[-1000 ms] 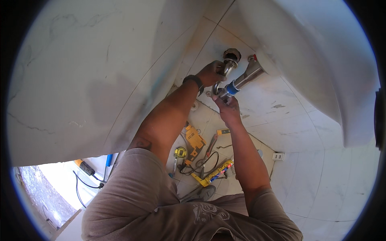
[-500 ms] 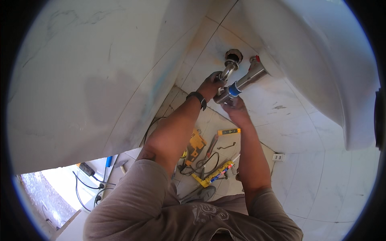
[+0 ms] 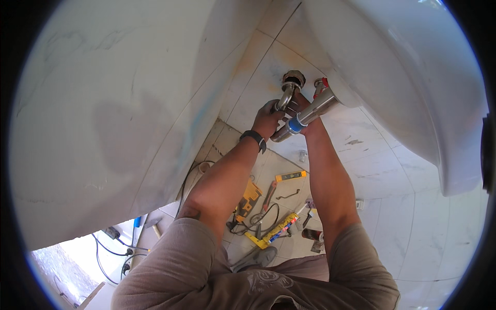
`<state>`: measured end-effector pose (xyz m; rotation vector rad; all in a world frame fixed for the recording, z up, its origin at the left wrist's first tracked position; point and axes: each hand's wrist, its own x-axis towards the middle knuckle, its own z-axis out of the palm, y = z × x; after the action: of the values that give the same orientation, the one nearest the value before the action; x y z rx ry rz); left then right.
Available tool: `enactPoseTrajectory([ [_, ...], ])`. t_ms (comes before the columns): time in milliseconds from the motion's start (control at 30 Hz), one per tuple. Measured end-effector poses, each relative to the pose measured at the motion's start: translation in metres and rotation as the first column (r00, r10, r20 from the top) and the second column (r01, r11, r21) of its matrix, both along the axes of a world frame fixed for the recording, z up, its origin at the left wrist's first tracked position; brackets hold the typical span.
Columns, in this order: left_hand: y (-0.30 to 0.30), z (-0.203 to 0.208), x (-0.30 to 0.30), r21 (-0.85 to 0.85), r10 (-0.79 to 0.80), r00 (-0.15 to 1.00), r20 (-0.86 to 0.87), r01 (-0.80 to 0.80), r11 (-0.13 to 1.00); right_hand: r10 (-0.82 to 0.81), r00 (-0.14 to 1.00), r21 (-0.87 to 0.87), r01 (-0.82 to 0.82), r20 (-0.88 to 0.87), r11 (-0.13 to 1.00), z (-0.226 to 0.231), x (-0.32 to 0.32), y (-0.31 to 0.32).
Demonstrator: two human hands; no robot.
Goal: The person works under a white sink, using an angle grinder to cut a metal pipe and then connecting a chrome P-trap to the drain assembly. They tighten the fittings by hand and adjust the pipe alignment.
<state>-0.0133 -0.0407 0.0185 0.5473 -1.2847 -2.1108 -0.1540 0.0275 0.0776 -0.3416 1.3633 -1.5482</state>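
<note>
A curved chrome drain pipe [image 3: 287,98] runs down from a rough hole [image 3: 293,77] in the tiled wall. My left hand [image 3: 267,118], with a black watch at the wrist, is closed around its lower part. My right hand [image 3: 303,106] reaches behind the wider chrome tailpiece [image 3: 320,105], its fingers curled against the curved pipe from the right; the tailpiece hides part of this hand. A blue band [image 3: 295,125] circles the lower end of the tailpiece. Beside it on the wall sits a valve with a red handle [image 3: 325,82].
The white basin [image 3: 398,77] overhangs on the right, and a pale panel [image 3: 113,119] rises on the left. Below my arms, the floor holds a yellow power tool [image 3: 250,199], a spirit level [image 3: 291,176], a sealant tube [image 3: 283,227] and a hammer [image 3: 153,225].
My right hand has moved up from under the blue-banded end to the curved pipe. My left hand still grips the pipe. The whole view has shifted slightly.
</note>
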Motion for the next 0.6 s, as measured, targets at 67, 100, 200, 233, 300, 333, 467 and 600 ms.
enactPoseTrajectory([
  [67,0.0,-0.002,-0.001,0.013,0.0,1.0,-0.02,0.001,1.0,-0.045,0.998,0.036,0.046,-0.042,0.998,-0.004,-0.006,-0.009],
  [100,0.0,-0.002,-0.002,0.009,0.001,1.0,-0.019,-0.001,1.0,-0.069,0.997,0.048,0.07,-0.028,0.996,-0.008,-0.009,-0.015],
  [200,0.0,-0.004,-0.004,-0.01,0.009,1.0,0.017,-0.009,1.0,-0.158,0.985,0.037,0.161,-0.072,0.986,-0.016,-0.017,-0.029],
  [233,-0.001,-0.005,-0.004,-0.019,0.01,0.999,0.035,-0.009,1.0,-0.172,0.983,0.021,0.174,-0.069,0.985,-0.017,-0.019,-0.03],
  [300,-0.002,-0.005,-0.004,-0.045,0.01,1.0,0.023,-0.008,0.999,-0.203,0.977,-0.01,0.203,-0.06,0.979,-0.016,-0.019,-0.031],
  [333,-0.002,-0.006,-0.004,-0.054,0.001,0.999,0.033,0.0,0.999,-0.19,0.981,0.0,0.19,-0.045,0.982,-0.013,-0.019,-0.03],
  [467,-0.002,-0.007,-0.005,-0.095,0.03,0.999,0.028,-0.027,0.995,-0.194,0.981,0.029,0.194,-0.006,0.981,-0.002,-0.012,-0.031],
  [600,0.0,-0.01,-0.008,-0.131,0.081,0.996,-0.036,-0.085,0.988,-0.185,0.983,-0.009,0.185,-0.017,0.983,-0.002,-0.006,-0.039],
])
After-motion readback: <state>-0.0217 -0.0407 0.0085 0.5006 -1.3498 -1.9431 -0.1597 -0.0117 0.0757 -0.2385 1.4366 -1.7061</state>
